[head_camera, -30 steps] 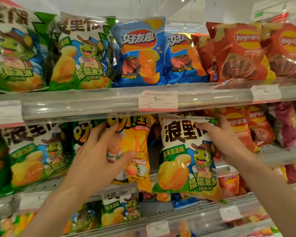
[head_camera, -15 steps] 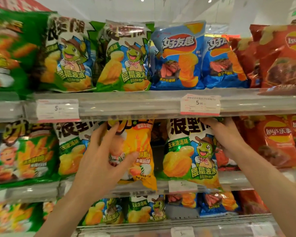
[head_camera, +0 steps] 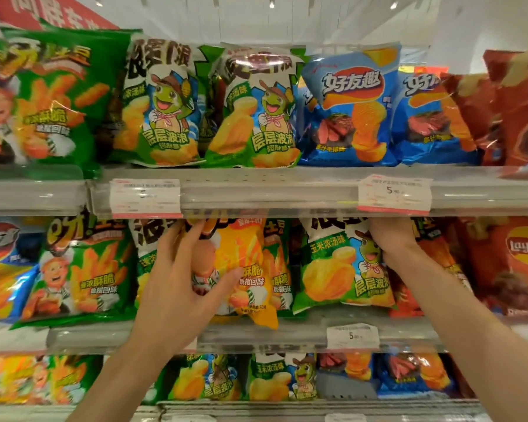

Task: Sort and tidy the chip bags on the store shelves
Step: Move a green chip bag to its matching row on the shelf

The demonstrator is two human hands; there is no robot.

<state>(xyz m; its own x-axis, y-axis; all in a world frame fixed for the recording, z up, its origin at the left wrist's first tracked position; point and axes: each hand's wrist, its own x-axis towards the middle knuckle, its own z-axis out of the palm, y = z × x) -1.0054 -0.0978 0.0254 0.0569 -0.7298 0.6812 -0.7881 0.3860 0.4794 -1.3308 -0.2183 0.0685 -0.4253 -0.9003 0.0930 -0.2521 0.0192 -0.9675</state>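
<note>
Head view: we face three shelves of chip bags. Our left hand (head_camera: 177, 287) grips the yellow bag (head_camera: 241, 269) on the middle shelf (head_camera: 272, 336), fingers curled over its top left, thumb pressed on its front. Our right hand (head_camera: 390, 239) holds the top right corner of the green frog bag (head_camera: 339, 269) just beside it; the fingers are hidden behind the bag, so we cannot tell how they curl. Both bags stand upright on the middle shelf. Top shelf (head_camera: 287, 190) front row: two frog bags (head_camera: 165, 111), two blue bags (head_camera: 351, 108), one green fries bag (head_camera: 52, 95) at left, red bags (head_camera: 515, 117) at right. We count three price tags (head_camera: 394, 194) legible, two up top and one in the middle
</note>
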